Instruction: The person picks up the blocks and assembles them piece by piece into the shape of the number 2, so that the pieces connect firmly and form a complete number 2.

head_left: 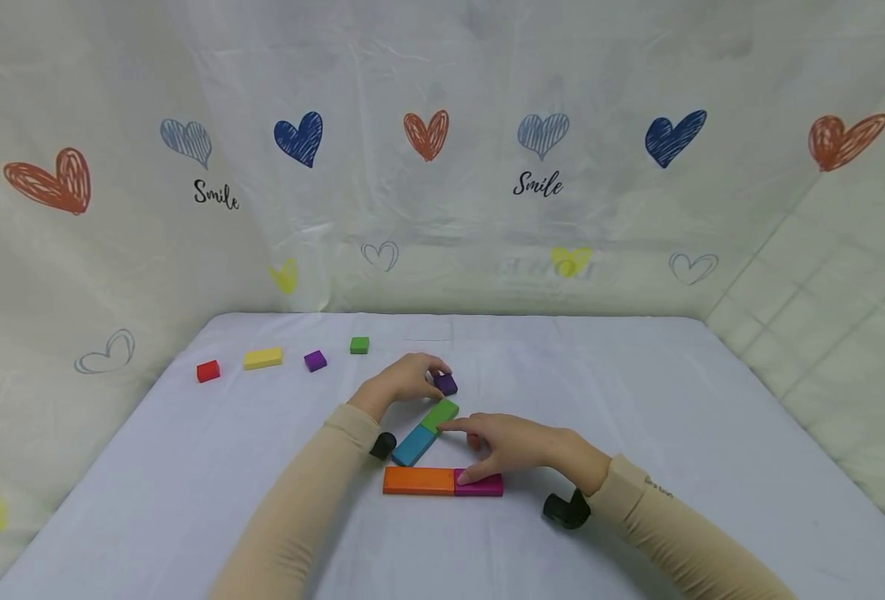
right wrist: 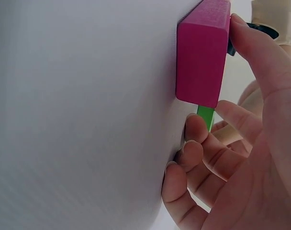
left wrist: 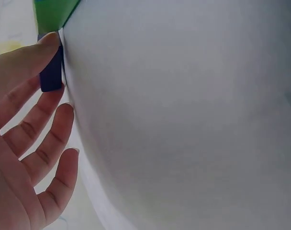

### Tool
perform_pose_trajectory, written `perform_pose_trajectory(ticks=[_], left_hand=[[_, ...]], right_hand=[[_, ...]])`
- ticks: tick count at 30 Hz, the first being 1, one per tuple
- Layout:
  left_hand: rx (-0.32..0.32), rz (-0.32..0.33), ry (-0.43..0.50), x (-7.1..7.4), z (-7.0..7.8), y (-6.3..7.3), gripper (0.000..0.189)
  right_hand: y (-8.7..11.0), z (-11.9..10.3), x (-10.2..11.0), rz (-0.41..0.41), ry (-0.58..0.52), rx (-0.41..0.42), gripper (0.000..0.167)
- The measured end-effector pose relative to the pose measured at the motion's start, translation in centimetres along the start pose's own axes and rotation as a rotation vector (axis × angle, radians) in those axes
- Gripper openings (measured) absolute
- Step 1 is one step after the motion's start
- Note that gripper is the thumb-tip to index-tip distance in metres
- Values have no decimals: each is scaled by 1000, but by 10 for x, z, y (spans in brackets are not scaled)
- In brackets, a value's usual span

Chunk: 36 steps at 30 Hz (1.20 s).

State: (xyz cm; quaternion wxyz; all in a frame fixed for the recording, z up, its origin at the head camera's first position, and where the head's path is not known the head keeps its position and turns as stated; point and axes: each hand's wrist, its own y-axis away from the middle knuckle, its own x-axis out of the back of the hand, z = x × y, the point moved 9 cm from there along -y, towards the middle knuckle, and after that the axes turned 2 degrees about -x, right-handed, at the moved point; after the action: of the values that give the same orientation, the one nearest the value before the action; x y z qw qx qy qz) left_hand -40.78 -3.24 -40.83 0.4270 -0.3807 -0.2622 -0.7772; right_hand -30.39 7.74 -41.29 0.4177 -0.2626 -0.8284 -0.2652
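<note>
My left hand (head_left: 405, 380) pinches a small dark purple block (head_left: 447, 384) between thumb and fingers, at the upper end of a slanted row. That row is a green block (head_left: 442, 412) end to end with a blue block (head_left: 414, 446). In the left wrist view the purple block (left wrist: 51, 74) sits right by the green one. My right hand (head_left: 517, 442) rests its thumb on a magenta block (head_left: 489, 486), its index fingertip at the green block's side. Its other fingers (right wrist: 175, 182) are loosely bent against the table. An orange block (head_left: 418, 481) lies end to end with the magenta one.
Along the back left of the white-covered table (head_left: 637, 400) lie a red block (head_left: 207, 371), a yellow block (head_left: 262, 358), a purple block (head_left: 315, 361) and a small green block (head_left: 360, 345). A curtain printed with hearts (head_left: 427, 135) hangs behind the table.
</note>
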Motion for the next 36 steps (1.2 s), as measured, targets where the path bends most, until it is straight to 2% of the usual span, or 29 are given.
perform_pose_trajectory(ticks=[6,15,23,36], left_hand=[[22,-10,-12,-2,0,0,42],[11,-35,-24,-3,0,1,47],[-20,-30,-44,-2,0,1,36],[-3,-48,-43,-3,5,1,31]], right_hand=[[2,-1,1,-3,-3,-7,76],[3,-1,2,4,-4,0,75],[1,2,-2,5,-14,10,75],[1,-1,-1,2,-21,21,75]])
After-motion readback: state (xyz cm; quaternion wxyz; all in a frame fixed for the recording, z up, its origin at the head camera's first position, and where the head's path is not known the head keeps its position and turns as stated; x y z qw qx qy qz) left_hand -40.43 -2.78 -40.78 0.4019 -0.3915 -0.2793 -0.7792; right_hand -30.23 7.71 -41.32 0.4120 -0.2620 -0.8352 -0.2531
